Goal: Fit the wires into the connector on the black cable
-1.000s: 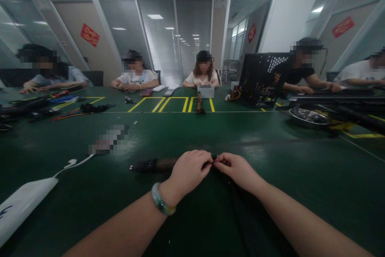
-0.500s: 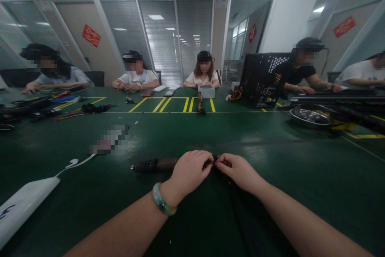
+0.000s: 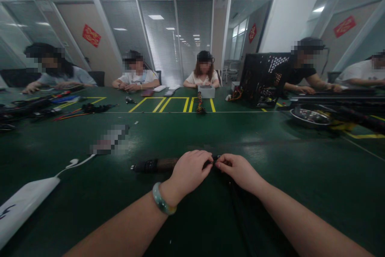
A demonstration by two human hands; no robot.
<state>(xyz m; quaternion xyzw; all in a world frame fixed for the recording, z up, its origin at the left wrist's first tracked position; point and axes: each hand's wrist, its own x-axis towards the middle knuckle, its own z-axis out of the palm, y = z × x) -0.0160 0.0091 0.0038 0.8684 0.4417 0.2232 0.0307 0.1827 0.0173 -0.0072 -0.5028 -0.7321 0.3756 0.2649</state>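
My left hand [image 3: 189,172] and my right hand [image 3: 238,170] meet fingertip to fingertip over the green table [image 3: 300,177], both closed in a pinch on a small dark part [image 3: 215,158] that I cannot make out. A dark screwdriver-like tool [image 3: 152,164] with a brown middle lies on the table just left of my left hand, its tip pointing left. Thin black cables [image 3: 240,217] run from under my hands toward me. A pale green bangle [image 3: 161,200] circles my left wrist.
A white flat device [image 3: 24,205] with a white cable [image 3: 73,163] lies at the near left. A blurred patch [image 3: 111,140] sits beyond it. Several people work at the far side, with a black crate [image 3: 261,78], a metal bowl [image 3: 309,116], a grey box [image 3: 206,91] and wire bundles [image 3: 199,102].
Both hands stay pinched together at the same place; only the view has shifted slightly.
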